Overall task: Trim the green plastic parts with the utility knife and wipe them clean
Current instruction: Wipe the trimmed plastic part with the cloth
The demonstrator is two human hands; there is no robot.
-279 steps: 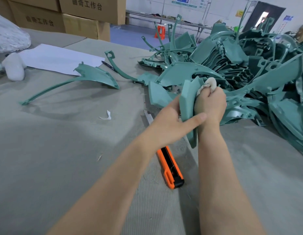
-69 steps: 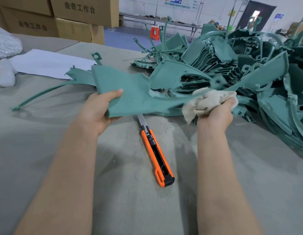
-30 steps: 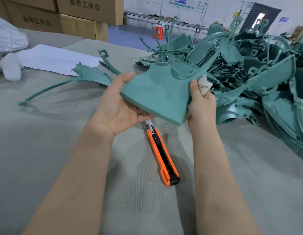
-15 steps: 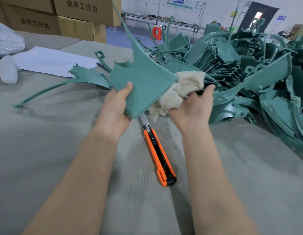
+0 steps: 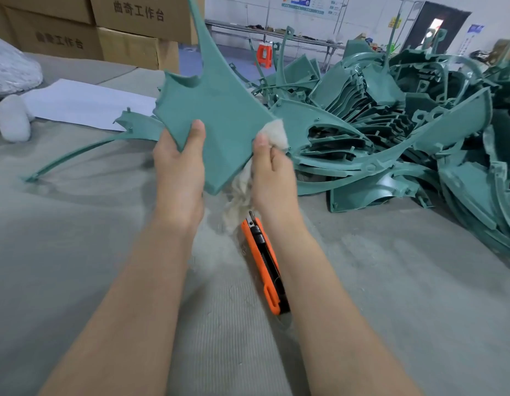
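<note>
Head view: left hand [image 5: 179,164] pinches green part [image 5: 219,110], right hand [image 5: 272,172] grips cloth [image 5: 275,132] against it; cardboard boxes [image 5: 128,47] stand closed.

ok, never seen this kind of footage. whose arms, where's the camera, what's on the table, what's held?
No robot: a person's two bare arms, filmed by one wide-angle head-worn camera looking forward and down. The left hand grips a flat green plastic part with a long thin spike, held in the air. The right hand holds a crumpled off-white cloth against that part's edge. On the grey ribbed table cover lie an orange utility knife, a curved green plastic part, a white paper sheet and a big pile of green plastic parts.
</note>
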